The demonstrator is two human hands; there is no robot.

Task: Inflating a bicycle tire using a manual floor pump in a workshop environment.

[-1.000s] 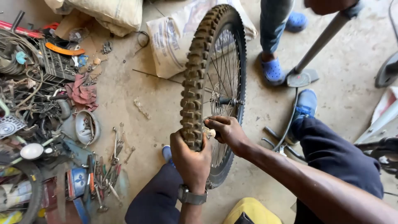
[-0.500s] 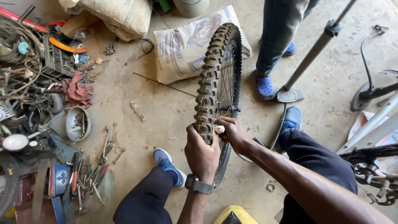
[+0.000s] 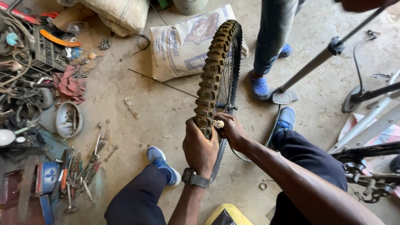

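Concrete floor, tools [image 3: 79, 166] strewn left. Wheel [image 3: 218, 75] upright at centre — left hand [image 3: 200, 148] clamped round the tyre, right hand [image 3: 232, 130] pinching the valve [image 3: 218, 123]. Tyre looks seated; valve work apparently unfinished.

printed sack [image 3: 183, 46], red rag [image 3: 70, 85], scattered wrenches [image 3: 89, 162], metal bowl [image 3: 68, 120] on concrete floor [image 3: 125, 125]

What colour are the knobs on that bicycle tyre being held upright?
Dusty tan-brown on the knobbly bicycle tyre, darker black between the knobs; seen in the head view.

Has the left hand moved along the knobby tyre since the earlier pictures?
No. The left hand grips the same near end of the knobby tyre, beside the right hand.
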